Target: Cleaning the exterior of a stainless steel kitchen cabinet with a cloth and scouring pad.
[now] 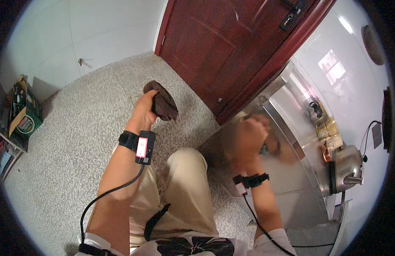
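Observation:
My left hand (143, 108) grips a folded dark brown cloth (164, 102) above the speckled floor (98, 112). A black strap with a small cabled box circles that wrist. To the right, my right hand (248, 137) is in front of a stainless steel cabinet (293, 204), close to its upper edge. Part of this hand is blurred, so its fingers are unclear. A thin dark bit shows at its far side, but I cannot tell whether the hand holds it. The shiny steel mirrors the hand.
A metal kettle (346, 171) stands on the steel counter, with several glass jars (327, 128) beyond it. Ahead is a dark red door (213, 54). At the far left, a green cardboard box (32, 120) holds bottles beside a rack (13, 155).

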`<action>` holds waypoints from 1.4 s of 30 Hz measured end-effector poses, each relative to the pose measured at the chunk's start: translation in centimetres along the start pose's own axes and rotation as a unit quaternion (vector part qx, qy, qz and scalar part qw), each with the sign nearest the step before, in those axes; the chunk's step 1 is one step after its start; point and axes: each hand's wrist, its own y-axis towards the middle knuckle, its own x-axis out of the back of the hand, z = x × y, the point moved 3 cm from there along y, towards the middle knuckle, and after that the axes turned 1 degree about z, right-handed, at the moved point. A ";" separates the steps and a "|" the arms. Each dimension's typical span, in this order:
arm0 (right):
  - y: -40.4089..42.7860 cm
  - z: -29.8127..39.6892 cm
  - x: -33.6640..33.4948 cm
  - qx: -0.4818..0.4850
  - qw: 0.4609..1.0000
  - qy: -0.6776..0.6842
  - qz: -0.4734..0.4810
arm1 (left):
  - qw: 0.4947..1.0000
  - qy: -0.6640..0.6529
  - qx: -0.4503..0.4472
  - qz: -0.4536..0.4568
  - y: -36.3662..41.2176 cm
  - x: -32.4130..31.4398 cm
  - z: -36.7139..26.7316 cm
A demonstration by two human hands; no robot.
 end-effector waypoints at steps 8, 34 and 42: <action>4.9 -1.8 1.9 0.011 1.000 -0.003 -0.021 | 1.000 -0.004 -0.019 -0.017 -1.2 -0.5 -0.3; -1.3 0.2 -2.4 0.111 0.992 0.012 0.065 | 0.999 0.028 0.021 -0.026 -0.8 -2.8 2.4; 6.2 -0.8 2.4 0.039 0.998 0.003 -0.042 | 0.995 0.089 0.017 -0.030 0.3 -1.6 2.7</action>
